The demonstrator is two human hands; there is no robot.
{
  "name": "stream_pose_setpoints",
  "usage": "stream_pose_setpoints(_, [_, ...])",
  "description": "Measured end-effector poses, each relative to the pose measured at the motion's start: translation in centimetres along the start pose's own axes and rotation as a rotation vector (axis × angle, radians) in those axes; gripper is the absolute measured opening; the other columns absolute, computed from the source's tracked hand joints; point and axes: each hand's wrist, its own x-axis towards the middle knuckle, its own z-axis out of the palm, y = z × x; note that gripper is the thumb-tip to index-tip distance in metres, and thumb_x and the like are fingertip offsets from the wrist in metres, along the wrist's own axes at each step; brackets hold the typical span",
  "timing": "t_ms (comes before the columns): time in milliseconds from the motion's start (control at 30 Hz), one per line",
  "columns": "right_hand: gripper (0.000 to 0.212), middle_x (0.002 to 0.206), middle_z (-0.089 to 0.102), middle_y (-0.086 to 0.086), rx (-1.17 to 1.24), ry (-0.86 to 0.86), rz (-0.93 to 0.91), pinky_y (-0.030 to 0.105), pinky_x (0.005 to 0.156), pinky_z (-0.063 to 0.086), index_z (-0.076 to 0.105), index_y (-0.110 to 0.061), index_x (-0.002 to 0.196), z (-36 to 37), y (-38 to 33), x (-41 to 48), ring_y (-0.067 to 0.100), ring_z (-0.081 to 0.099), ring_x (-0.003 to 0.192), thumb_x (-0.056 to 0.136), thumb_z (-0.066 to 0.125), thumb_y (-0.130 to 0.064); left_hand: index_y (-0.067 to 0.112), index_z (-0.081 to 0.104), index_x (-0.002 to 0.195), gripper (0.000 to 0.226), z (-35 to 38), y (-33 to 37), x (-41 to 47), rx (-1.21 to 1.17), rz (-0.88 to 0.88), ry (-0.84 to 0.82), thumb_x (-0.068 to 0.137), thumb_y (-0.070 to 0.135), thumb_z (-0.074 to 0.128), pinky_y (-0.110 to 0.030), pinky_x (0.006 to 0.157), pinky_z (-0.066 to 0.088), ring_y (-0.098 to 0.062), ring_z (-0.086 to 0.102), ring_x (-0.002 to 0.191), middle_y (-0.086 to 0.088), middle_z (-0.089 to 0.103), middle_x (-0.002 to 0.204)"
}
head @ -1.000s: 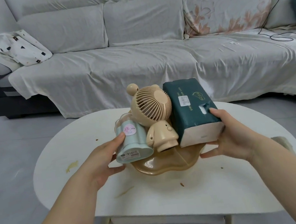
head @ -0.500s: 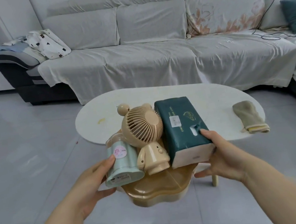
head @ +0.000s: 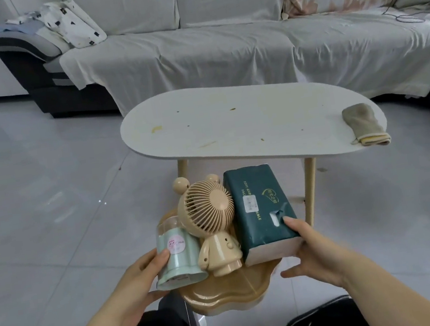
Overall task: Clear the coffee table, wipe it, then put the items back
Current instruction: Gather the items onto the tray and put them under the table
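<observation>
**Tray off the bench, both grips loaded**

I am watching the left grip curling under the left edge of the tray, thumb pressing on the mint canister. The canister is standing tilted on the tray, touching the bear-shaped fan at centre. The green tissue pack is lying just beside the fan. The right grip is pinning the pack with its thumb, fingers curled under the tray rim. The load is hanging above the floor, in front of the stained bench, where a cloth is lying at the right end.
</observation>
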Motion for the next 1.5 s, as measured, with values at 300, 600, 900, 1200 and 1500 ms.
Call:
stream_pose_setpoints(300, [0.044, 0.116, 0.056, 0.001, 0.047, 0.072, 0.043, 0.053, 0.097, 0.037, 0.049, -0.033, 0.102, -2.9, 1.5, 5.2, 0.016, 0.048, 0.109, 0.062, 0.054, -0.050, 0.021, 0.063, 0.095, 0.022, 1.5, -2.1, 6.4, 0.017, -0.073, -0.059, 0.081, 0.034, 0.053, -0.028, 0.064, 0.053, -0.017, 0.067, 0.085, 0.000, 0.075, 0.085])
stream_pose_setpoints(600, [0.046, 0.116, 0.056, 0.002, 0.065, 0.103, 0.100, 0.054, 0.098, 0.037, 0.048, -0.033, 0.102, -6.8, 1.4, 13.6, 0.015, 0.050, 0.107, 0.060, 0.054, -0.052, 0.025, 0.063, 0.099, 0.046, 2.1, -4.0, 15.8, 0.040, -0.143, -0.097, 0.060, 0.048, 0.059, -0.029, 0.070, 0.052, -0.017, 0.066, 0.094, -0.001, 0.073, 0.096])
stream_pose_setpoints(900, [0.043, 0.114, 0.059, 0.002, 0.094, 0.132, 0.076, 0.047, 0.084, 0.047, 0.052, -0.031, 0.101, -10.2, 0.7, 19.6, 0.018, 0.052, 0.108, 0.062, 0.054, -0.048, 0.027, 0.059, 0.100, 0.040, 4.1, -5.7, 23.0, 0.022, -0.167, -0.129, 0.066, 0.049, 0.055, -0.029, 0.076, 0.050, -0.018, 0.061, 0.100, -0.003, 0.067, 0.106])
stream_pose_setpoints(1200, [0.025, 0.108, 0.062, 0.002, 0.043, 0.152, 0.009, 0.046, 0.083, 0.047, 0.054, -0.029, 0.103, -12.9, -2.2, 24.5, 0.020, 0.056, 0.104, 0.091, 0.037, -0.042, 0.030, 0.061, 0.088, 0.015, 5.8, -5.1, 29.6, 0.008, -0.096, -0.102, 0.084, 0.036, 0.048, -0.028, 0.075, 0.048, -0.011, 0.061, 0.089, 0.004, 0.067, 0.093])
stream_pose_setpoints(1500, [0.025, 0.100, 0.065, 0.002, 0.079, 0.172, -0.005, 0.047, 0.073, 0.048, 0.057, -0.029, 0.096, -14.5, -4.3, 28.7, 0.021, 0.059, 0.098, 0.088, 0.040, -0.045, 0.027, 0.060, 0.091, 0.017, 6.7, -3.8, 35.2, 0.025, -0.023, -0.123, 0.086, 0.038, 0.047, -0.024, 0.070, 0.049, -0.010, 0.062, 0.080, 0.001, 0.066, 0.086])
